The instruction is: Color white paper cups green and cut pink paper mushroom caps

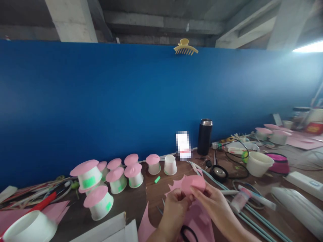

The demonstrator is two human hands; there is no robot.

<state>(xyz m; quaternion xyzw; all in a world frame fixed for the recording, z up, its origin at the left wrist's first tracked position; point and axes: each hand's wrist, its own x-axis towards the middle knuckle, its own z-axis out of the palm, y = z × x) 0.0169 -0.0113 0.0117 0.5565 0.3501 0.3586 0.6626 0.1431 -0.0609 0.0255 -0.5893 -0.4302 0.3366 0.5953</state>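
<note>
A round piece of pink paper [193, 184] is pinched between my two hands, above the table. My left hand [176, 208] grips its near left edge with bent fingers. On the right side, my right hand [213, 198] has its thumb on top of the paper. Cut pink paper [202, 218] with jagged edges lies beneath and behind the hands. A black loop [189, 232], perhaps a scissors handle, shows just below my left hand. Beyond the hands stands an upside-down white paper cup [170, 165], near a small green strip [157, 179].
Several upturned cups with pink paper tops [115, 179] stand at left. White card [108, 230] lies at the front. A black bottle [205, 137] stands by the blue partition [113, 101]. Blue-grey rods [254, 222], a white tub [259, 163] and cables [237, 174] crowd the right.
</note>
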